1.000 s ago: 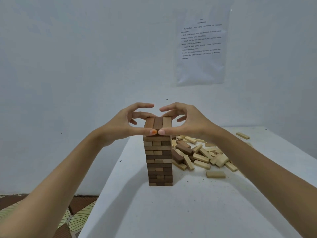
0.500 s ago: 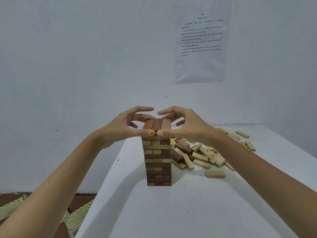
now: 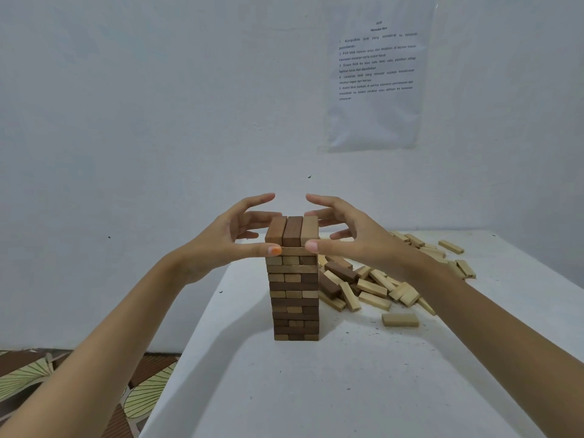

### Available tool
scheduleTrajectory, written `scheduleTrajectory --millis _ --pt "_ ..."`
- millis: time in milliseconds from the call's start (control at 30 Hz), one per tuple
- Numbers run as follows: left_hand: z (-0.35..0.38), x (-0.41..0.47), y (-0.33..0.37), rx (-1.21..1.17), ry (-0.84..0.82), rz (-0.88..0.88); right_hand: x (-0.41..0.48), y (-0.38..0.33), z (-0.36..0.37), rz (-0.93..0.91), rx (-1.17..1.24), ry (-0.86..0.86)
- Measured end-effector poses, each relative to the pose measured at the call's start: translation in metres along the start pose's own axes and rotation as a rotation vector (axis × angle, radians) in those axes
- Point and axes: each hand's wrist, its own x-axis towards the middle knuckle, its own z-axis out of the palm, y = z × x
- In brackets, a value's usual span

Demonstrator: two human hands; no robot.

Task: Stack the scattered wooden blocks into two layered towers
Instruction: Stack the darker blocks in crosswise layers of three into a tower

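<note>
Fingers (image 3: 256,202) spread apart, left hand (image 3: 218,248) and right hand (image 3: 360,240) flanking tower (image 3: 295,295) top

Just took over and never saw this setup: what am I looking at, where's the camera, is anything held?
No machine: these are a person's two bare hands, filmed by one camera worn on their head. On the white table stands one tower of wooden blocks, with loose blocks scattered to its right. The left hand and right hand flank the top layer, fingers open, thumbs at its front edge. Neither holds a block.
</note>
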Motion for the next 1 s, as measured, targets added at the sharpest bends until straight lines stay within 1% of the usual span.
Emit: scheduleTrajectory --millis 100,567,1000 --pt "0.0023 0.0011 0.0011 -0.024 0.01 0.009 -0.0004 -0.0016 0.0034 -0.01 0.026 0.04" --pt "0.0078 0.0037 0.0017 -0.047 0.04 0.03 0.0014 -0.0028 0.01 -0.025 0.003 0.108" --pt "0.0073 0.0052 0.0006 -0.078 0.006 0.039 0.0031 -0.0018 0.0092 -0.016 0.022 0.08"
